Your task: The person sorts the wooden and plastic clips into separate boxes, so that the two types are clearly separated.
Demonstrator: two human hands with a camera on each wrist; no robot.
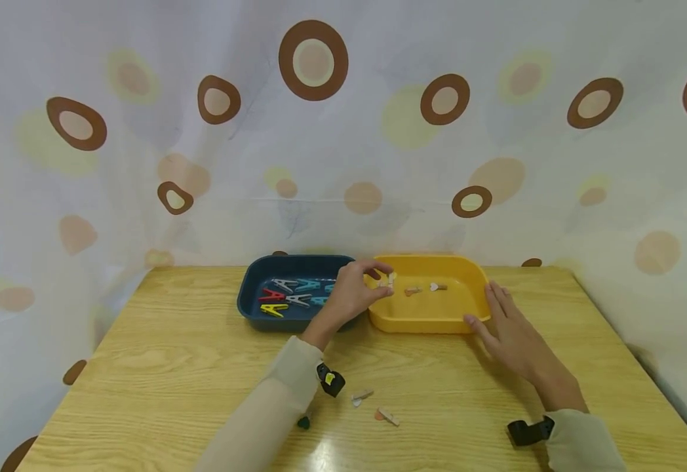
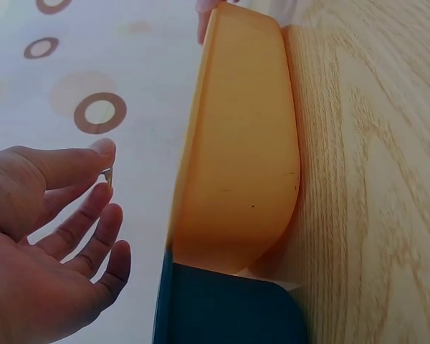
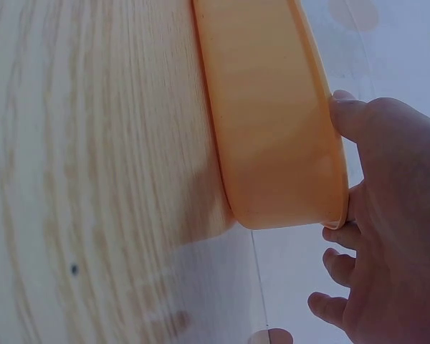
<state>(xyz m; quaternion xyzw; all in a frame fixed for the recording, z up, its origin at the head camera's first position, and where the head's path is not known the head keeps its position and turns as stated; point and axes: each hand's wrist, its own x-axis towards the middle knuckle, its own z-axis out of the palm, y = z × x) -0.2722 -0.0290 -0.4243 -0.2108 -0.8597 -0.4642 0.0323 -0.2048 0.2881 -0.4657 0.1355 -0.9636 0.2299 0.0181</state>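
My left hand (image 1: 349, 290) pinches a small wooden clothespin (image 2: 107, 176) between thumb and fingertip, above the left end of the yellow tray (image 1: 423, 324). Inside that tray lie a wooden clothespin with an orange-brown decoration (image 1: 413, 290) and one with a white heart (image 1: 438, 286). My right hand (image 1: 514, 337) rests against the tray's right front corner, thumb on the rim and fingers extended along the side. Closer to me on the table are two more wooden clothespins, one with a pale decoration (image 1: 362, 395), the other with an orange one (image 1: 387, 415).
A dark blue tray (image 1: 296, 325) holding several coloured plastic clothespins adjoins the yellow tray on the left. A dark green piece (image 1: 304, 422) shows beside my left sleeve, partly hidden. The wooden table (image 1: 160, 367) ends at a patterned curtain (image 1: 343, 151) behind the trays.
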